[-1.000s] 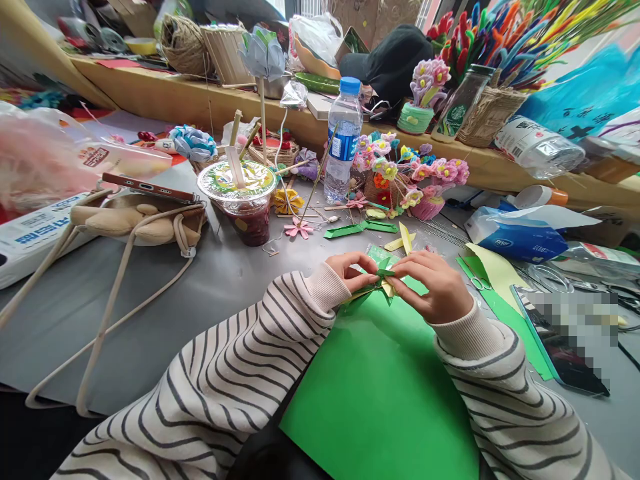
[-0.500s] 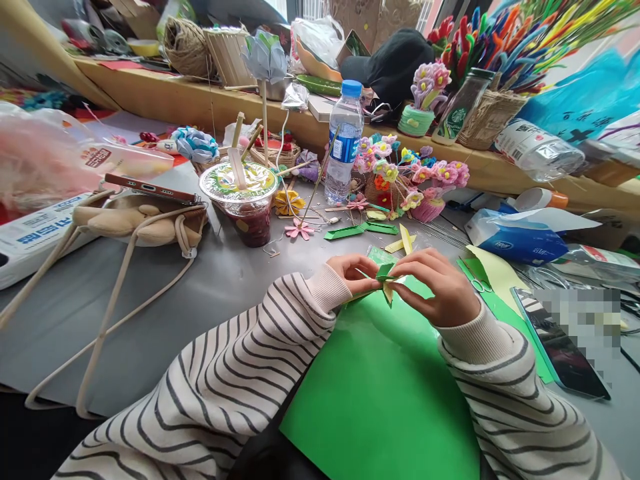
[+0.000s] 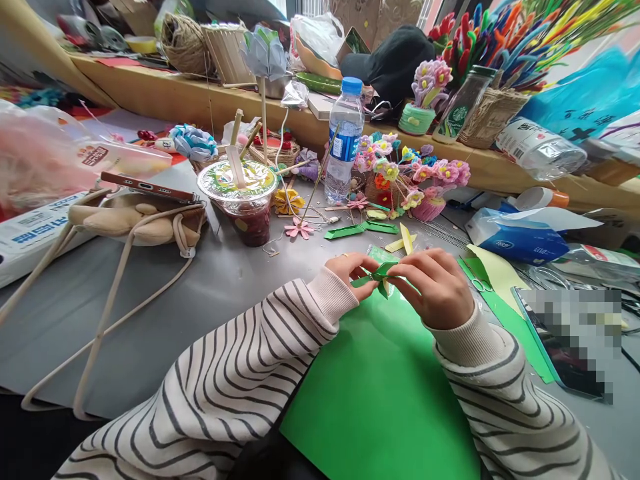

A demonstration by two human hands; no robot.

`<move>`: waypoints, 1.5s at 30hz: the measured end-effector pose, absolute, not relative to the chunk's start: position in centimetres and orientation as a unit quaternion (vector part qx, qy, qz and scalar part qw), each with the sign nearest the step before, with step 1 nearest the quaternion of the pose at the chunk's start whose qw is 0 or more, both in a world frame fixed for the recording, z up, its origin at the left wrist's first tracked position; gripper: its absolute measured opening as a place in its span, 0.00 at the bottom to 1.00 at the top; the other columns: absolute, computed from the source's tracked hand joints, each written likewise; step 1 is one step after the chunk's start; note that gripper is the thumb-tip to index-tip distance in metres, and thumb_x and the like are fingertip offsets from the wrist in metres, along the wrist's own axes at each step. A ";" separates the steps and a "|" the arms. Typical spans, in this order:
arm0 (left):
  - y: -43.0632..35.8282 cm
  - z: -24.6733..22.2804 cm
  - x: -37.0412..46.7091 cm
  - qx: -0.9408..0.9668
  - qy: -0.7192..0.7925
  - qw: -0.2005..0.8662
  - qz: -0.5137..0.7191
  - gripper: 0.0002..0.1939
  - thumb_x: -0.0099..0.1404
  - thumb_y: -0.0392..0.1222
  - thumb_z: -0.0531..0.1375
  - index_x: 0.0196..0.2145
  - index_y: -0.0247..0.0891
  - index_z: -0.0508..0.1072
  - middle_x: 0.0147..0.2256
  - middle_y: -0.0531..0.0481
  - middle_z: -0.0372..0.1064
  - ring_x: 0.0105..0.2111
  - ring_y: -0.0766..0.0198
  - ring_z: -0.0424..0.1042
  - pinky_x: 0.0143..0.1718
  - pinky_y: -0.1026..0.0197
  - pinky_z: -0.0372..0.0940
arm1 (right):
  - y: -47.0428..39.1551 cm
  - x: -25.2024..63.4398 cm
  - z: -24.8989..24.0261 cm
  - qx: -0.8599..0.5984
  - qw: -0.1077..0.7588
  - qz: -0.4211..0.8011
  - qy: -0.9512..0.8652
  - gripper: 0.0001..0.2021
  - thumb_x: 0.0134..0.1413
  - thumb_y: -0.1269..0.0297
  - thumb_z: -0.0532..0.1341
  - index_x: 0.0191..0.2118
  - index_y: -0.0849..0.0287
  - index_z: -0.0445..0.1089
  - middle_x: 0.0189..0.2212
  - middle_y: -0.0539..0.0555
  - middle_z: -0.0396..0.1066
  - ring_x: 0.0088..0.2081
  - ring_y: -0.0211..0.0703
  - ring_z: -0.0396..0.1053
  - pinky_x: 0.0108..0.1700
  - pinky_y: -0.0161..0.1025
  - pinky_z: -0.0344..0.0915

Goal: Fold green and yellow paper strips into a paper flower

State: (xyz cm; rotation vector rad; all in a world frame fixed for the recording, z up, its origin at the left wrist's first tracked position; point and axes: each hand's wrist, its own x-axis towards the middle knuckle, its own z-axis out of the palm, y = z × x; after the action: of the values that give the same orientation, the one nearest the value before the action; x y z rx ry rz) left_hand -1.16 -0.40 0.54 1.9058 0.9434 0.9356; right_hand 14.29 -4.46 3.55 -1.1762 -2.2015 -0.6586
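Head view: left hand (image 3: pixel 354 272) has thumb and fingers drawn narrow, pinching one side of a small folded paper piece (image 3: pixel 384 270); right hand (image 3: pixel 434 288) grips the other side between thumb and fingertips, its remaining fingers curled over. The piece sits between the two hands, just above the far end of a green sheet (image 3: pixel 380 393); its inner folds are mostly covered by fingers and cannot be read. Handling, judged from the grip: the left pinch should serve as a steady anchor while the right fingertips work the edges, pressure kept light and close to the crease so that the thin points do not crumple; lining up edges first, then running a nail along the fold, would likely give a sharper line. Materials: the piece is green paper with a pale yellow part showing below, ending in a point. The sheet is smooth, with a soft sheen, and runs toward the body. Beyond the hands lie folded green strips (image 3: pixel 345 231), long and angular, and crossed yellow strips (image 3: pixel 407 240), flat and matte, on a smooth grey table (image 3: pixel 225 287). To the right, scissors (image 3: pixel 480 285) lie on green paper.
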 end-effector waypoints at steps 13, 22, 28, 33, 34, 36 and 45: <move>-0.6 1.2 -1.0 0.765 0.421 0.401 0.276 0.10 0.43 0.35 0.58 0.27 0.34 0.70 0.26 0.50 0.70 0.22 0.70 0.62 0.28 0.65 0.62 | -3.8 15.2 2.5 -0.449 0.263 -0.087 -0.850 0.05 0.49 0.66 0.55 0.28 0.59 0.67 0.25 0.53 0.67 0.30 0.40 0.60 0.32 0.38 0.56; -0.5 0.9 -1.2 0.765 0.415 0.430 0.241 0.11 0.43 0.38 0.58 0.28 0.34 0.71 0.26 0.50 0.70 0.21 0.70 0.62 0.26 0.66 0.62 | -3.6 15.3 2.2 -0.441 0.254 -0.057 -0.859 0.06 0.49 0.66 0.55 0.27 0.60 0.66 0.23 0.53 0.67 0.28 0.39 0.59 0.31 0.37 0.56; -0.6 1.1 -1.2 0.762 0.415 0.440 0.232 0.11 0.43 0.39 0.58 0.28 0.34 0.71 0.26 0.50 0.70 0.21 0.70 0.62 0.26 0.66 0.62 | -3.7 15.3 2.6 -0.434 0.229 -0.080 -0.868 0.05 0.48 0.67 0.56 0.26 0.60 0.66 0.23 0.52 0.67 0.27 0.39 0.59 0.30 0.37 0.54; -0.6 1.0 -1.2 0.763 0.411 0.440 0.234 0.11 0.44 0.38 0.58 0.29 0.34 0.70 0.26 0.50 0.70 0.22 0.70 0.63 0.27 0.66 0.62 | -3.9 15.1 2.8 -0.427 0.219 -0.114 -0.870 0.06 0.48 0.67 0.55 0.25 0.61 0.66 0.22 0.52 0.67 0.27 0.39 0.59 0.29 0.37 0.53; -0.6 1.0 -1.2 0.765 0.412 0.435 0.236 0.11 0.44 0.38 0.58 0.29 0.34 0.70 0.26 0.50 0.70 0.22 0.70 0.63 0.27 0.65 0.63 | -3.9 15.0 2.8 -0.428 0.220 -0.123 -0.868 0.06 0.49 0.67 0.55 0.25 0.61 0.66 0.22 0.52 0.67 0.27 0.39 0.59 0.29 0.37 0.53; -0.6 1.0 -1.2 0.774 0.413 0.407 0.253 0.11 0.43 0.36 0.58 0.29 0.34 0.70 0.27 0.50 0.69 0.22 0.69 0.63 0.27 0.65 0.63 | -4.0 14.8 2.8 -0.433 0.229 -0.145 -0.860 0.06 0.49 0.67 0.55 0.25 0.61 0.66 0.22 0.52 0.68 0.27 0.39 0.59 0.29 0.37 0.54; -0.2 0.3 -1.4 0.778 0.314 0.188 0.511 0.10 0.52 0.30 0.54 0.34 0.37 0.67 0.32 0.48 0.62 0.33 0.68 0.65 0.34 0.64 0.64 | -4.7 14.2 3.5 -0.541 0.428 0.001 -0.724 0.06 0.46 0.64 0.57 0.31 0.60 0.65 0.29 0.53 0.66 0.31 0.39 0.63 0.31 0.37 0.63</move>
State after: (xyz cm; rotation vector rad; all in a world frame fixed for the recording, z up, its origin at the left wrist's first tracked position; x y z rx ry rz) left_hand -1.36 -0.18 0.32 2.1892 0.8826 1.4363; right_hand 14.16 -4.71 3.50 -1.3516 -1.8083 0.0013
